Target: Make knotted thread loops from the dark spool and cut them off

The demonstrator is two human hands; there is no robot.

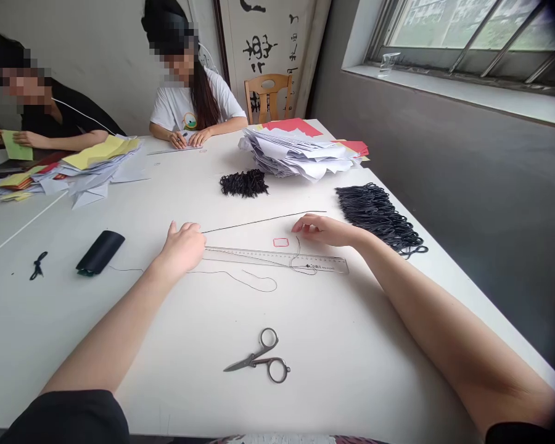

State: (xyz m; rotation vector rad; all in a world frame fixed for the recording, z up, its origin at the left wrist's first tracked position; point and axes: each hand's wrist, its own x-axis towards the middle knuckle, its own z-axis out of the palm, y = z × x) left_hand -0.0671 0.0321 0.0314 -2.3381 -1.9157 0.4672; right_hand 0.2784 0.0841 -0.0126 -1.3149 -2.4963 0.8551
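The left hand (184,248) and right hand (324,230) lie well apart over a white table (176,394), both loosely open, with neither visibly closed on anything. The left fingers (185,228) sit just beside one end of a thin black cord (263,222), which runs across the table to a point above the right hand. The right fingertips (296,226) are near a fine dark thread (259,279) that loops over a clear plastic ruler (275,261). A small red square outline (280,242) lies between cord and ruler. Steel scissors (259,359) rest nearer the person. Beyond the right hand spreads a bundle of black cord loops (377,216), with a smaller black heap (244,183) and a stack of papers (296,154) farther on. A clear glass (388,63) stands on the windowsill (444,89); its contents are too faint to tell. A closed black case (100,253) lies at left.
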